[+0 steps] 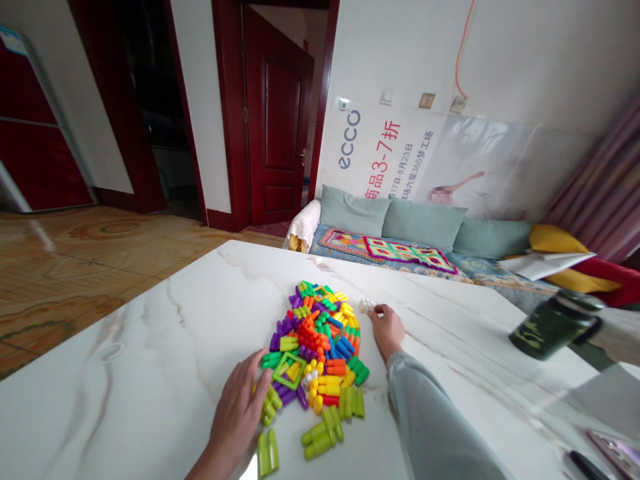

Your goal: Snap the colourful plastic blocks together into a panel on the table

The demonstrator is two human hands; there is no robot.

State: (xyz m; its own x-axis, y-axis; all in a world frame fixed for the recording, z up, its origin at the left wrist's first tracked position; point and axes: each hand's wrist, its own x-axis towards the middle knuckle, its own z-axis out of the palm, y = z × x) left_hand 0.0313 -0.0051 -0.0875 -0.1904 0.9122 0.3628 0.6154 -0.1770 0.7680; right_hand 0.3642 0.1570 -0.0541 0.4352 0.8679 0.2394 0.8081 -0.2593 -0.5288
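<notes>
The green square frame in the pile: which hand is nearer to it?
Left. The left hand rests at the pile's near-left edge, just beside the green square frame. The right hand is at the pile's far-right side, farther away.

Right arm wears a long grey sleeve; left arm bare.

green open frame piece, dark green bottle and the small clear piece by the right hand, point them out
green open frame piece (pixel 289 371), head view, on its lower left bar
dark green bottle (pixel 550 328), head view, middle of its body
small clear piece (pixel 365 305), head view, its centre, at the right hand (pixel 387 330) fingertips
</notes>
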